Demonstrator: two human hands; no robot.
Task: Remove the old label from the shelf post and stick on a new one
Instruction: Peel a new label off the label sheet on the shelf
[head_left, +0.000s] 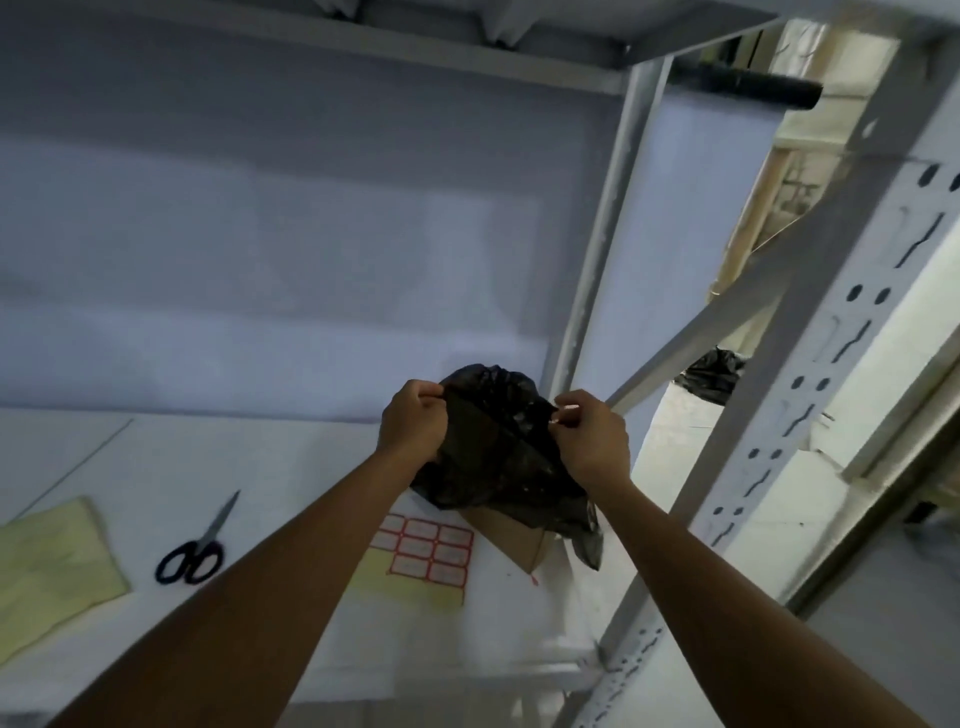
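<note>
Above shelf (260, 457), my L hand (413, 415) & R hand (587, 434) each pinch black bag (498, 447) rim, spreading it, prob for scrap. New label sheet (428, 551) lies beneath; shelf post (810, 415) at R.

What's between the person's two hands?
A crumpled black plastic bag, its rim pinched by the left hand and the right hand, shown in the head view.

Red-bordered label sheet (431, 551), slotted post (763, 405)
</note>
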